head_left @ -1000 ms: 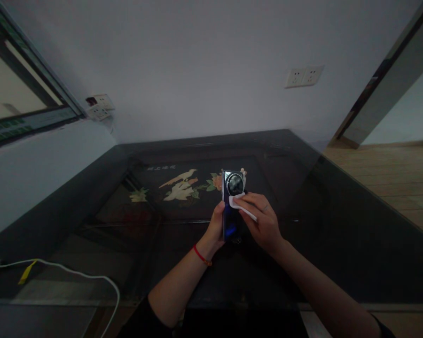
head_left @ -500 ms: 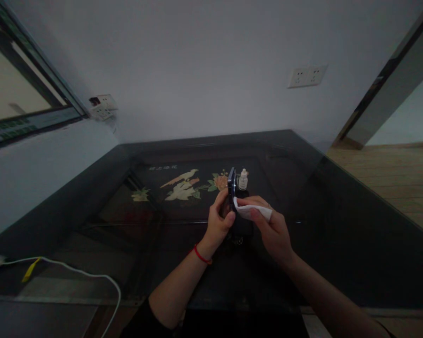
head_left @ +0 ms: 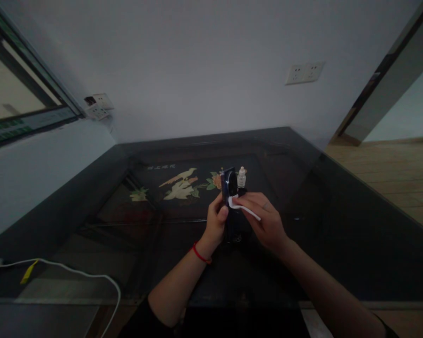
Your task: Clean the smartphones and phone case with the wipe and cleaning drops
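Observation:
My left hand (head_left: 215,224) is closed around a dark smartphone (head_left: 226,180), gripping it upright by its side. The phone's back, with a large round camera ring, faces right. My right hand (head_left: 270,224) pinches a folded white cloth (head_left: 233,205) and presses it against the phone's back, just below the camera ring. Behind the phone stands a small white dropper bottle (head_left: 241,179). Part of the phone's lower end is hidden by my hands and the dark surface.
The glossy black table (head_left: 324,244) carries a bird-and-flower picture (head_left: 179,190). A white cable (head_left: 74,271) with a yellow tag (head_left: 28,272) crosses the left front corner. Wall sockets (head_left: 305,73) sit above the back edge.
The phone has turned so more of its back and round camera ring shows. My right hand has shifted slightly left, and the cloth now sits folded against the phone's back.

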The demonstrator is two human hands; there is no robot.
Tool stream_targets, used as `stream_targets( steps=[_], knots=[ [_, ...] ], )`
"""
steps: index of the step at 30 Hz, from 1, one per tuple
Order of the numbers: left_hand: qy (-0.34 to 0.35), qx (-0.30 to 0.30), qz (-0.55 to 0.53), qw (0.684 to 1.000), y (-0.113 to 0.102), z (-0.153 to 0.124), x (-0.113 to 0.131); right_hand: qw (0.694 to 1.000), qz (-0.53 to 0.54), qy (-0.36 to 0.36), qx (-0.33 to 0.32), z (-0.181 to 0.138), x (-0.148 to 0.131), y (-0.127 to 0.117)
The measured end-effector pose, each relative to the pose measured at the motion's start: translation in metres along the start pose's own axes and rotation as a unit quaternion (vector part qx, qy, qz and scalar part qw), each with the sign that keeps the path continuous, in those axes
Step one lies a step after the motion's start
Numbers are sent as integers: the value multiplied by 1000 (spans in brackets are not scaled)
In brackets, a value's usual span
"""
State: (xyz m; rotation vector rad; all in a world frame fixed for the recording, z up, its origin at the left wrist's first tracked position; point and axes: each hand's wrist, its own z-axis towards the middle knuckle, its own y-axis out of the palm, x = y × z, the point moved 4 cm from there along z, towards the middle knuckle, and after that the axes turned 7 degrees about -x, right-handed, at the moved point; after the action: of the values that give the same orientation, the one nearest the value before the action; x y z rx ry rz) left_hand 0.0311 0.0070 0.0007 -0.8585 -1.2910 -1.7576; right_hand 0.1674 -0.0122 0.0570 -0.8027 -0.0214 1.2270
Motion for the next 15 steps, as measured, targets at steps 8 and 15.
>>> stream_targets(
  steps=[8, 15],
  knots=[
    [-138, -26, -163, 976, 6, 2, -9, 983, -179, -35, -35, 2, 29, -18],
    [-206, -100, -238, 944, 18, 1, -6, 976, -142, 70, 148, -3, 33, -38]
  ],
)
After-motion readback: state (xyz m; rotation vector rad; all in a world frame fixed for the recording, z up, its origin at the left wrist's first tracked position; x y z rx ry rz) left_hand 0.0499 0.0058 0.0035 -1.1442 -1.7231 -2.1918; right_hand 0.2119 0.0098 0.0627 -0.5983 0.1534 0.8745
